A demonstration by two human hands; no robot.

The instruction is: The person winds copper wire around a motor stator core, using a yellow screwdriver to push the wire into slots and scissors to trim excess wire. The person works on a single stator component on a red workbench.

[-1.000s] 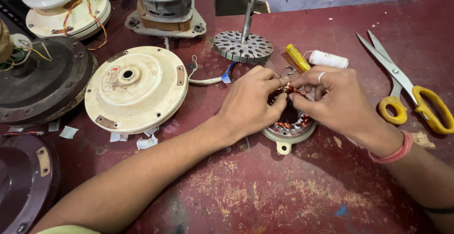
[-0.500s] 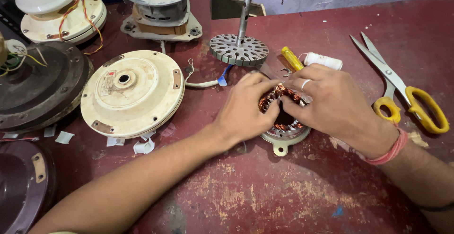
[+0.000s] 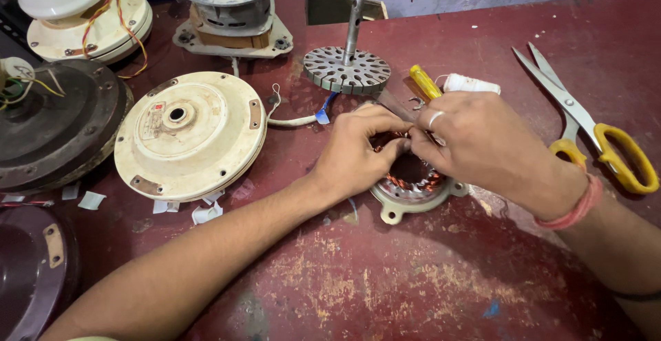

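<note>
Two bare hands meet over a round metal stator with copper-coloured windings, which lies flat on the worn dark-red bench. Left hand: fingers curled, grip pinched shut on the winding at the stator's upper edge. Right hand: ring on one finger, pink band at the wrist, fingertips closed onto the same spot, touching the left fingertips. What exactly sits between the fingertips is too small to tell.

Position of stator: directly under both grips, its grey mounting lug showing below the left hand.

Just behind the right grip: a yellow-handled screwdriver and a white spool of thread, lying side by side. Behind the left grip: a slotted grey rotor disc with an upright steel shaft. Between that disc and the left grip: a short white cable with a blue tip.

To the right of the right grip, apart from it: steel scissors with yellow handles.

Well to the left of the left grip: a cream round fan motor cover, with white paper scraps at its near edge. Farther left: a dark brown round motor housing.
</note>
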